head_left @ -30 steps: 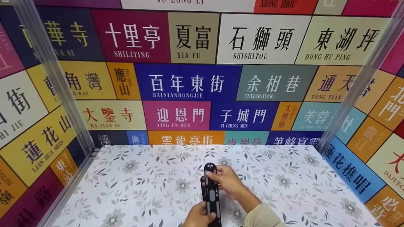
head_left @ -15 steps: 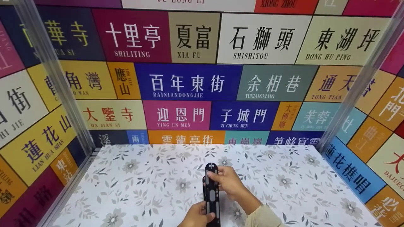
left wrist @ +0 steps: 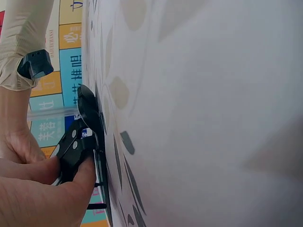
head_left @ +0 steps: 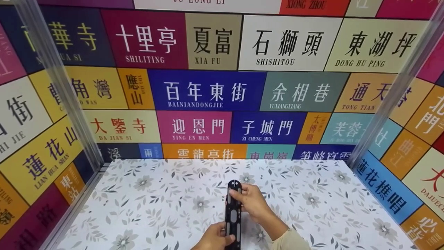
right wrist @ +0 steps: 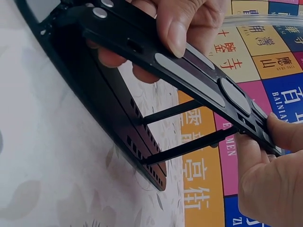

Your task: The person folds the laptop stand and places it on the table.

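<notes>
A black folding laptop stand (head_left: 233, 216) with grey pads stands on the cloth near me. Its upper panel (right wrist: 137, 35) slopes above the base panel (right wrist: 113, 111), and two thin struts (right wrist: 189, 147) run between them to rows of slots in the base. My left hand (head_left: 215, 236) grips the near, hinged end, thumb on top and fingers beneath. At the far end, my right hand (head_left: 255, 203) pinches the upper panel with its thumb on top. The left wrist view shows the base against the cloth and the left hand (left wrist: 45, 194) on the hinge end.
A white tablecloth (head_left: 166, 215) with a grey flower pattern covers the table. Behind and beside it rise walls (head_left: 208, 90) of coloured panels with writing. Clear upright posts (head_left: 78, 114) stand at both back corners.
The stand's far end has shifted slightly right along with my right hand. The lower panel, seen earlier at its left, is now nearly hidden under the upper one. Both hands keep their hold.
</notes>
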Demonstrator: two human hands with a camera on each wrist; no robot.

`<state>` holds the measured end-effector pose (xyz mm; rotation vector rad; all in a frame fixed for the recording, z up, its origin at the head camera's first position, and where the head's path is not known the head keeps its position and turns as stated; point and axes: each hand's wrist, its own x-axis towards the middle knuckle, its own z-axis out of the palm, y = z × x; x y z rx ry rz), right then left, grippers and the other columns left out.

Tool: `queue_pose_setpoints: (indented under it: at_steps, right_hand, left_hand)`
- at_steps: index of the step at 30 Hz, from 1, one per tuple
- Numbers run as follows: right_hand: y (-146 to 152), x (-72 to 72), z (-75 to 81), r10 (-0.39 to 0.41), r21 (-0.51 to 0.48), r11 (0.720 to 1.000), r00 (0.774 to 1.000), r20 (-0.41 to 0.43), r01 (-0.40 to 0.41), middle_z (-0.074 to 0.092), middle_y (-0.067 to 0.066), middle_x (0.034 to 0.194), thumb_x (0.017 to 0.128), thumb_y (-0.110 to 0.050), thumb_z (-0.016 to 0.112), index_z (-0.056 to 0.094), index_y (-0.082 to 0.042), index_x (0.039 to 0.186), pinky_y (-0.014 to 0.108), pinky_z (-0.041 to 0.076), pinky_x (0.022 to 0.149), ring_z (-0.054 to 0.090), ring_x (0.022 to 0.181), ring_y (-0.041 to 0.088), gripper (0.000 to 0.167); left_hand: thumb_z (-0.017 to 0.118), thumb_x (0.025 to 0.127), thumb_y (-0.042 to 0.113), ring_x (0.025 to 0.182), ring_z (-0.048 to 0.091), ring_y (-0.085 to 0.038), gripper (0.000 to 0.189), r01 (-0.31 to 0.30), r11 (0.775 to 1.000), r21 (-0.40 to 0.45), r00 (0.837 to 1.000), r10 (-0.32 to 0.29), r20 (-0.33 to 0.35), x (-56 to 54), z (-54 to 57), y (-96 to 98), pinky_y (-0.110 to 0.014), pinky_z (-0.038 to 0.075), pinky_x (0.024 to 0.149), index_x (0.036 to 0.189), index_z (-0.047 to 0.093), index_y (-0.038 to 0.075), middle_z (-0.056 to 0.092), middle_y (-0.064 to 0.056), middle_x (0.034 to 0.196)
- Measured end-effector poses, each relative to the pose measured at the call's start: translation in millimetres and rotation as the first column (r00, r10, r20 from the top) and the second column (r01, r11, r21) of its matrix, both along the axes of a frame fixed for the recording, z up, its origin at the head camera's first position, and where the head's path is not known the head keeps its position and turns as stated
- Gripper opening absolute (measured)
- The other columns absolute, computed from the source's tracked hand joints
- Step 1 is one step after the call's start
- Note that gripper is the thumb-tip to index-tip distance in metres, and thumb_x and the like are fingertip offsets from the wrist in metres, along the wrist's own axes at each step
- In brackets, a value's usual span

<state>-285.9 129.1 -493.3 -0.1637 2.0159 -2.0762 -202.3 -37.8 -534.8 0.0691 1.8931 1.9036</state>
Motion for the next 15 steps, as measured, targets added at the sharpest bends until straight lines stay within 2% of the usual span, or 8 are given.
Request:
queue_pose_setpoints:
  at_steps: [10,15]
  right_hand:
    - [-0.1,6.6,-1.6,-0.078,-0.029,0.997,0.997,-0.013,0.078,0.076,0.02,0.104,0.097,-0.021,0.071,0.064,0.007,0.12,0.039,0.065,0.074,0.077,0.087,0.025,0.037]
    - [-0.8,9.4,-3.0,-0.115,-0.041,0.993,0.993,-0.012,0.115,0.076,0.016,0.103,0.097,-0.02,0.071,0.063,0.008,0.121,0.041,0.064,0.077,0.077,0.091,0.029,0.038]
  left_hand:
    - [0.062,0.095,-0.003,0.085,0.073,-0.02,0.027,0.06,0.997,-0.053,0.998,-0.061,-0.008,-2.2,2.5,-4.5,-0.038,0.062,0.078,0.121,0.065,0.0,0.075,-0.011,0.095]
    - [0.061,0.095,-0.002,0.086,0.072,-0.019,0.03,0.077,0.994,-0.078,0.997,-0.076,0.008,-3.2,5.1,-6.8,-0.039,0.062,0.08,0.124,0.064,0.0,0.074,-0.011,0.097]
